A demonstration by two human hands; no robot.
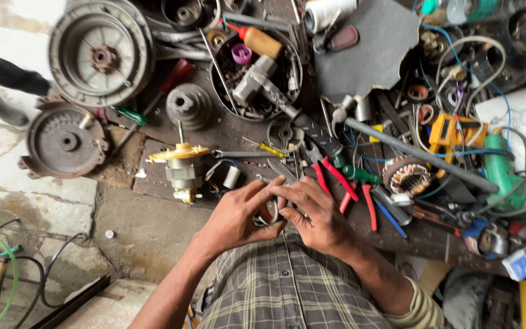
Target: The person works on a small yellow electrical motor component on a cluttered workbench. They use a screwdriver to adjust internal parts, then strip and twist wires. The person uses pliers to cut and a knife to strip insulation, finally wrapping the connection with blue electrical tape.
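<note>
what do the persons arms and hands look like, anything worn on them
Both hands are bare: no gloves, rings or watch visible on the left hand or right hand. The left forearm is uncovered; the right arm has a rolled-up olive sleeve at the elbow.

small round part mostly hidden by fingers, elbows cut off

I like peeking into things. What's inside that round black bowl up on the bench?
Inside the round black bowl: an orange-capped bottle, a purple plastic ring and a grey metal tool body. Whatever lies beneath them is covered.
</note>
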